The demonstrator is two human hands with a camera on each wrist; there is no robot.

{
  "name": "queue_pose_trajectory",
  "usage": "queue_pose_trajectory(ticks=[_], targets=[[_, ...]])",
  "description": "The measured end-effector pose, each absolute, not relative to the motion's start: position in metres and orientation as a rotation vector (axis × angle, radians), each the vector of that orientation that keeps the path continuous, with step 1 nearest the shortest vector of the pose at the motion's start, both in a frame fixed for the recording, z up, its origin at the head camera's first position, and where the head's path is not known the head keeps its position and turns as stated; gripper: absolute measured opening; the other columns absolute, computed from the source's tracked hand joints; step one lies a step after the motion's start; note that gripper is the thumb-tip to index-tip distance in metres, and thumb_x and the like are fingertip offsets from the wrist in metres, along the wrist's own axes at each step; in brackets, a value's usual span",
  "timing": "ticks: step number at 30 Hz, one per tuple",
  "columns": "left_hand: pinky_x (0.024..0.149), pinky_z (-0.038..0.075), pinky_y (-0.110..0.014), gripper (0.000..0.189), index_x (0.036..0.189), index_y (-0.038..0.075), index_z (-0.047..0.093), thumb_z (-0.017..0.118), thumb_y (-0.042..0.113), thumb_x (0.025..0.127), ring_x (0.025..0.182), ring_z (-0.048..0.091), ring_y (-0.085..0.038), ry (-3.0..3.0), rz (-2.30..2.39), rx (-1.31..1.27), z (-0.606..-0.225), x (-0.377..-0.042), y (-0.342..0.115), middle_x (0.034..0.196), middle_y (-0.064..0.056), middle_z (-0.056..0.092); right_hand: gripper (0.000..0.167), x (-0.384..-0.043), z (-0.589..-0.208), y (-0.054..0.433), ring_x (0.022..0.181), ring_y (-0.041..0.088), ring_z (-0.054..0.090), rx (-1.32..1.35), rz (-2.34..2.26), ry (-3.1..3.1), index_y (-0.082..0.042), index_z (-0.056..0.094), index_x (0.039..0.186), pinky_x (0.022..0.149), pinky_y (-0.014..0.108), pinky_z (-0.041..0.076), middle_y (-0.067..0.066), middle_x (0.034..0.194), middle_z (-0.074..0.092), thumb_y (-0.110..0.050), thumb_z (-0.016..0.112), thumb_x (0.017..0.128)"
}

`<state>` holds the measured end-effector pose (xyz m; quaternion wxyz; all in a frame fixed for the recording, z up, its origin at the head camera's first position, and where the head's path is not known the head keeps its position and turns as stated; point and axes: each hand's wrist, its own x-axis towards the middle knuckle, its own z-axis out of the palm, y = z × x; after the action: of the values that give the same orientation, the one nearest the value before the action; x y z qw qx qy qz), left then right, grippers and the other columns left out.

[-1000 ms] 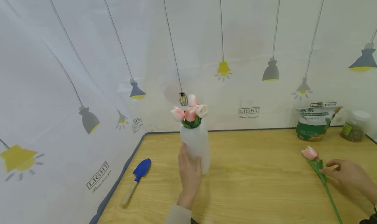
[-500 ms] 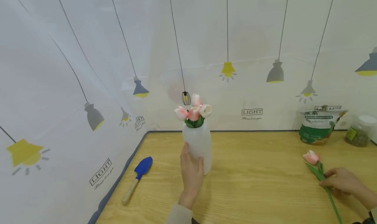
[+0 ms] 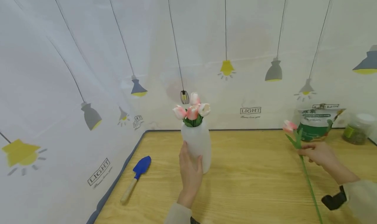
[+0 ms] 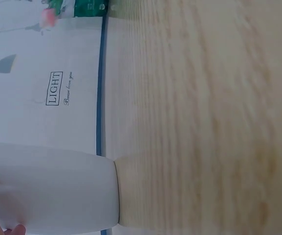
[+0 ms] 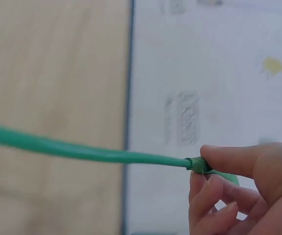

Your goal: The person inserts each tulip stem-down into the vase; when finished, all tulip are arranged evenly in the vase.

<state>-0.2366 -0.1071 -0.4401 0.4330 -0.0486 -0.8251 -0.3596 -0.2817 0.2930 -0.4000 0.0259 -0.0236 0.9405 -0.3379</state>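
A white vase (image 3: 198,142) stands upright on the wooden table with several pink and white tulips (image 3: 192,112) in its mouth. My left hand (image 3: 189,175) grips its lower part, fingers on the left side and thumb in front; the left wrist view shows the vase's base on the tabletop. At the right, my right hand (image 3: 319,153) pinches a single pink tulip (image 3: 290,126) by its green stem just under the leaves. In the right wrist view the thumb and fingertips close round the stem (image 5: 106,154), which runs off to the left.
A blue trowel (image 3: 142,165) with a wooden handle lies left of the vase. At the back right stand a green and white bag (image 3: 313,127) and a clear jar (image 3: 357,129) with a white lid. A wall sheet printed with lamps (image 3: 250,86) borders the table (image 3: 250,184).
My right hand has taken hold of the single tulip and lifted it, moving left and up, so its bloom now overlaps the bag's edge. My left hand stays on the vase.
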Motion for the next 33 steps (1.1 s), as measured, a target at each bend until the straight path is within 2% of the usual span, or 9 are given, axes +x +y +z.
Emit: queue_pose_trajectory(ticks=[4, 6, 8, 10, 12, 14, 19, 27, 33], targets=[[0.096, 0.040, -0.050, 0.073, 0.140, 0.008, 0.020, 0.062, 0.013, 0.081, 0.119, 0.041, -0.033, -2.046, -0.895, -0.135, -0.442, -0.238, -0.108, 0.131, -0.017, 0.038, 0.064, -0.295, -0.354, 0.239, 0.061, 0.012, 0.058, -0.204, -1.196, 2.974, 0.007, 0.051, 0.119, 0.051, 0.028, 0.048, 0.028, 0.104, 0.060, -0.046, 0.055, 0.082], [0.097, 0.040, -0.050, 0.072, 0.140, 0.008, 0.019, 0.062, 0.013, 0.082, 0.120, 0.040, -0.033, -2.053, -0.901, -0.140, -0.441, -0.238, -0.109, 0.132, -0.017, 0.037, 0.063, -0.299, -0.331, 0.213, 0.062, 0.011, 0.058, -0.242, -1.305, 2.969, 0.002, 0.051, 0.120, 0.053, 0.026, 0.048, 0.027, 0.107, 0.059, -0.048, 0.054, 0.082], [0.098, 0.039, -0.049, 0.072, 0.141, 0.009, 0.019, 0.061, 0.014, 0.082, 0.121, 0.039, -0.033, -2.063, -0.910, -0.141, -0.441, -0.238, -0.109, 0.133, -0.016, 0.037, 0.063, -0.301, -0.309, 0.189, 0.063, 0.009, 0.055, -0.267, -1.446, 2.944, -0.002, 0.051, 0.122, 0.052, 0.026, 0.047, 0.020, 0.103, 0.061, -0.050, 0.054, 0.081], [0.098, 0.039, -0.049, 0.072, 0.140, 0.009, 0.019, 0.061, 0.013, 0.082, 0.121, 0.039, -0.032, -2.068, -0.912, -0.141, -0.441, -0.238, -0.109, 0.133, -0.016, 0.037, 0.063, -0.301, -0.287, 0.169, 0.062, 0.007, 0.053, -0.276, -1.640, 2.891, -0.006, 0.051, 0.123, 0.050, 0.024, 0.045, 0.006, 0.096, 0.062, -0.052, 0.055, 0.079], [0.098, 0.039, -0.049, 0.073, 0.141, 0.009, 0.019, 0.062, 0.013, 0.082, 0.121, 0.039, -0.032, -2.068, -0.913, -0.137, -0.441, -0.238, -0.109, 0.133, -0.016, 0.037, 0.059, -0.300, -0.266, 0.152, 0.059, 0.006, 0.052, -0.304, -1.859, 2.839, -0.008, 0.055, 0.119, 0.046, 0.022, 0.042, -0.007, 0.084, 0.062, -0.050, 0.058, 0.077], [0.099, 0.039, -0.048, 0.073, 0.141, 0.009, 0.019, 0.062, 0.013, 0.082, 0.121, 0.039, -0.032, -2.071, -0.910, -0.134, -0.441, -0.238, -0.109, 0.133, -0.016, 0.036, 0.052, -0.299, -0.246, 0.138, 0.056, 0.005, 0.051, -0.341, -2.117, 2.725, -0.008, 0.059, 0.113, 0.043, 0.020, 0.041, -0.015, 0.075, 0.061, -0.044, 0.063, 0.076], [0.098, 0.039, -0.049, 0.074, 0.141, 0.009, 0.018, 0.062, 0.014, 0.082, 0.122, 0.038, -0.032, -2.068, -0.888, -0.131, -0.441, -0.237, -0.110, 0.134, -0.016, 0.036, 0.039, -0.297, -0.204, 0.115, 0.050, 0.006, 0.049, -0.385, -2.618, 2.381, -0.008, 0.065, 0.100, 0.037, 0.017, 0.034, -0.012, 0.070, 0.065, -0.032, 0.072, 0.070], [0.099, 0.038, -0.049, 0.074, 0.141, 0.009, 0.018, 0.062, 0.012, 0.081, 0.123, 0.038, -0.032, -2.065, -0.901, -0.119, -0.442, -0.239, -0.111, 0.134, -0.016, 0.035, 0.034, -0.295, -0.184, 0.089, 0.048, 0.009, 0.048, -0.417, -2.801, 2.177, -0.007, 0.065, 0.099, 0.036, 0.017, 0.034, -0.007, 0.072, 0.065, -0.026, 0.072, 0.071], [0.097, 0.039, -0.051, 0.074, 0.140, 0.007, 0.018, 0.062, 0.012, 0.081, 0.121, 0.039, -0.034, -2.071, -0.893, -0.123, -0.442, -0.239, -0.109, 0.133, -0.018, 0.036, 0.034, -0.295, -0.194, 0.074, 0.046, 0.007, 0.048, -0.587, -2.524, 2.422, -0.005, 0.065, 0.104, 0.036, 0.017, 0.033, -0.010, 0.073, 0.064, -0.026, 0.067, 0.077]])
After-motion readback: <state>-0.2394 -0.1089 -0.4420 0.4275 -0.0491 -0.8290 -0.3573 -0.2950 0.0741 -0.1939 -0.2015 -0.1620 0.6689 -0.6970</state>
